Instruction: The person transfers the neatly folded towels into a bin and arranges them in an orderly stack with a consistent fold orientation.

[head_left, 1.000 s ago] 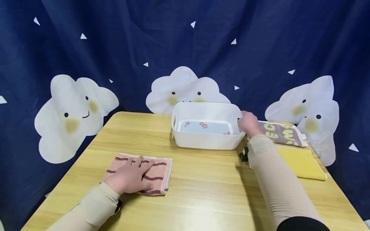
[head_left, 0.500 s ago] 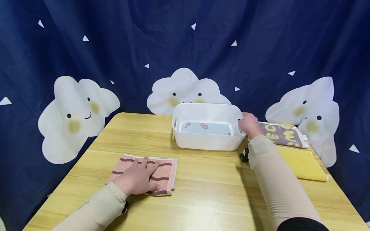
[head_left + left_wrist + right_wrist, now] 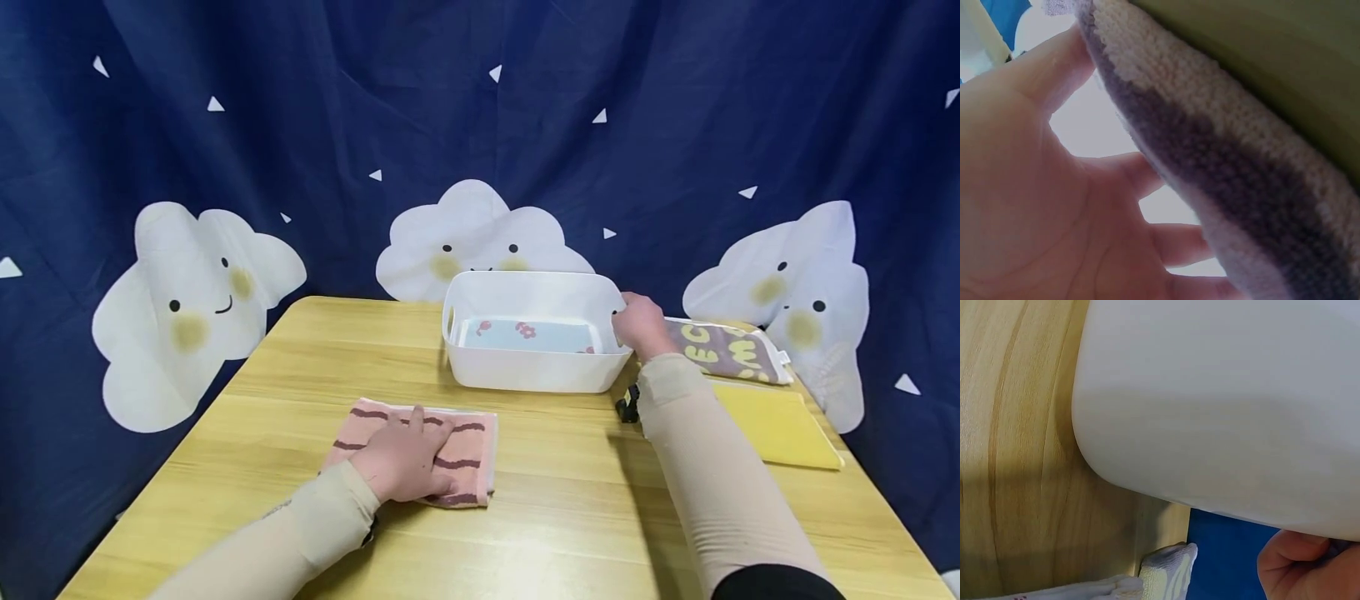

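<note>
My left hand (image 3: pixel 405 457) lies with spread, straight fingers on a folded pink towel (image 3: pixel 467 454) with wavy dark stripes, left of the table's middle. In the left wrist view the fingertips reach the edge of this towel (image 3: pixel 1204 156), and the palm is off the tabletop. At the back, my right hand (image 3: pixel 642 323) grips the right handle end of a white plastic basket (image 3: pixel 532 371). Its curled fingers (image 3: pixel 1294 556) show at the rim in the right wrist view. A light blue cloth with pink flowers (image 3: pixel 495 335) lies flat inside the basket.
Right of the basket lies a folded grey-purple towel with yellow letters (image 3: pixel 723 350). A folded yellow towel (image 3: pixel 780 425) sits nearer, partly behind the right forearm. The wooden table (image 3: pixel 555 517) ends at a dark blue curtain (image 3: pixel 337 100) with cloud prints.
My left hand has slid the pink striped towel to the right across the table. My right hand keeps its grip on the basket, which stays in place.
</note>
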The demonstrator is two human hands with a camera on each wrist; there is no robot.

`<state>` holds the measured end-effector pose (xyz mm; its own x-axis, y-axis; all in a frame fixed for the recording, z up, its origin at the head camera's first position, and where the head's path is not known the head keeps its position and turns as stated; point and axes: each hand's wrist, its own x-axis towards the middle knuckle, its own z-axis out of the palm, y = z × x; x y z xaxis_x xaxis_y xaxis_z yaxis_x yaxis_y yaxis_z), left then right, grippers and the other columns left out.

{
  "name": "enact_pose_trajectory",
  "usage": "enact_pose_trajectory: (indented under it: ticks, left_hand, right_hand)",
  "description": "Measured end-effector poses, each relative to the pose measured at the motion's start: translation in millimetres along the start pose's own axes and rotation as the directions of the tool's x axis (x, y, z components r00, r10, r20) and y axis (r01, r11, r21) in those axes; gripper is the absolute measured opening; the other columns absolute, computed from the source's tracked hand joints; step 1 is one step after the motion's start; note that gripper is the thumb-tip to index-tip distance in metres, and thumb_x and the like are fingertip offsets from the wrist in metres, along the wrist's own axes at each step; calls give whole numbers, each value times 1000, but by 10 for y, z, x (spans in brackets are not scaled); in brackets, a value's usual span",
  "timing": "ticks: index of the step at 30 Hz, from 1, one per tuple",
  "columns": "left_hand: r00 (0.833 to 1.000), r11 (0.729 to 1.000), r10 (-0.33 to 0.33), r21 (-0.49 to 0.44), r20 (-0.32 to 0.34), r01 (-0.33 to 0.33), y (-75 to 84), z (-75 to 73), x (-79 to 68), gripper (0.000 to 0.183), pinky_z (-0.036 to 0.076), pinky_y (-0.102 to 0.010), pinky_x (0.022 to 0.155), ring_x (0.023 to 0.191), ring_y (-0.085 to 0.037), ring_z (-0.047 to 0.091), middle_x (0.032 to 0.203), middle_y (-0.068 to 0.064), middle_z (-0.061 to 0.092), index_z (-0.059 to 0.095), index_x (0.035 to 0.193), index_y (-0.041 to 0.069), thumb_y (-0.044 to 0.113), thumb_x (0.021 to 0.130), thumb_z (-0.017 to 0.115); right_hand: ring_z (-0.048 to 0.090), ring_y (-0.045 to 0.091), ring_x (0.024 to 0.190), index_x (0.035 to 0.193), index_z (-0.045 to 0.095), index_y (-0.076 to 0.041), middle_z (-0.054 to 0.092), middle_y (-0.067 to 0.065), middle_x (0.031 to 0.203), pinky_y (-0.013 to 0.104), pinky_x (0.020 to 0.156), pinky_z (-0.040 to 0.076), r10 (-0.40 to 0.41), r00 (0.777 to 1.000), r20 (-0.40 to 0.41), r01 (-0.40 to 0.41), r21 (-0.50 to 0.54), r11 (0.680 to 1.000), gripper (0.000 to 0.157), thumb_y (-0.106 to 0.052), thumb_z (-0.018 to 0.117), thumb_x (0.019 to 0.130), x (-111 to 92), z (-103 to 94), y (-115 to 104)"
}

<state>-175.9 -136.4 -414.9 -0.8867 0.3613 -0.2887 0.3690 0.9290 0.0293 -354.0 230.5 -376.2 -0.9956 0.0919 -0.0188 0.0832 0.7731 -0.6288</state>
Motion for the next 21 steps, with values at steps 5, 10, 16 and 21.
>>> enact_pose_trajectory:
  ticks: [5, 10, 16, 21]
  left_hand:
    - [999, 999, 34, 32, 0, -34, 221, -47, 119, 85, 47, -62, 95, 126, -58, 47, 150, -34, 39, 44, 154, 19, 66, 86, 64]
    - [997, 995, 82, 61, -9, -82, 481, -104, 245, 89, 39, -61, 104, 131, -48, 48, 148, -30, 44, 43, 155, 19, 70, 85, 63]
    - [996, 992, 86, 89, -8, -85, 835, -162, 390, 92, 45, -58, 99, 137, -43, 44, 149, -28, 45, 40, 156, 24, 76, 83, 59]
    - [999, 993, 36, 110, 0, -36, 1108, -185, 506, 94, 50, -59, 92, 133, -43, 49, 151, -28, 42, 38, 157, 25, 80, 83, 55]
  right_hand:
    - [52, 44, 118, 140, 52, 2, 55, 28, 135, 56, 105, 41, 0, 1000, -12, 0, -14, 1000, 53, -1, 42, 88, 0, 9, -7]
    - [52, 44, 116, 139, 54, 1, 57, 28, 133, 56, 104, 41, -9, 1000, -25, 8, -34, 999, 53, -2, 42, 87, -2, 3, -4]
    - [52, 44, 117, 140, 53, 1, 56, 28, 134, 56, 104, 41, 11, 1000, -10, -11, -23, 1000, 53, -2, 42, 88, -13, -1, -21]
    - [51, 44, 118, 140, 53, 1, 56, 28, 134, 56, 105, 41, 14, 1000, -12, -14, -24, 1000, 53, -2, 43, 89, -7, 12, -26]
